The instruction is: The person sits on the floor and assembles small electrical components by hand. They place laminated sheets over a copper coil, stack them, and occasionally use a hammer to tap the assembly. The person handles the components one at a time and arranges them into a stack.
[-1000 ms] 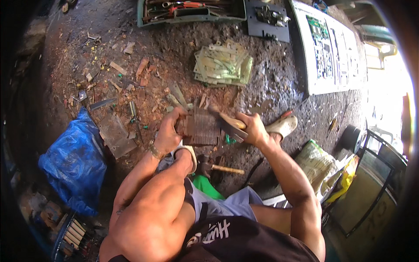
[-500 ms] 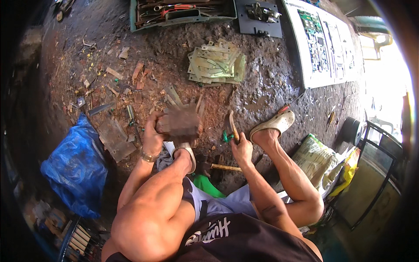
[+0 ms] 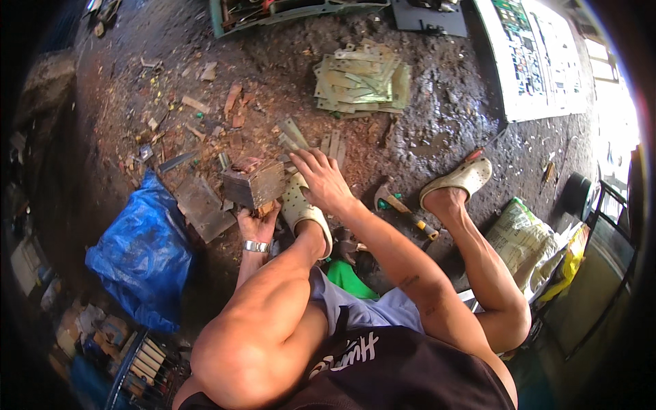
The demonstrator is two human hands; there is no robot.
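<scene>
A dark, boxy block (image 3: pixel 254 184) with a rough reddish-brown top is tilted up off the ground in my left hand (image 3: pixel 260 222). The fingers grip it from below, partly hidden by it. Just right of the block, my right hand (image 3: pixel 322 181) stretches out above my left clog (image 3: pixel 301 205), fingers apart and holding nothing. Flat metal strips (image 3: pixel 294 133) lie on the dirt beyond its fingertips. A hammer (image 3: pixel 414 220) with a yellow-ended handle rests between my feet, its claw head pointing away from me.
Farther off sits a pile of pale flat plates (image 3: pixel 362 78), with a toolbox (image 3: pixel 287 20) behind it. A white panel with circuit boards (image 3: pixel 540 109) is at far right. Beside the left hand lie a rusty plate (image 3: pixel 205 208) and blue plastic sheet (image 3: pixel 140 256). A sack (image 3: pixel 519 236) stands right.
My right hand has let go of the hammer and moved left toward the block; the hammer now lies on the ground. The block, blurred before, has shifted left and tilted in my left hand.
</scene>
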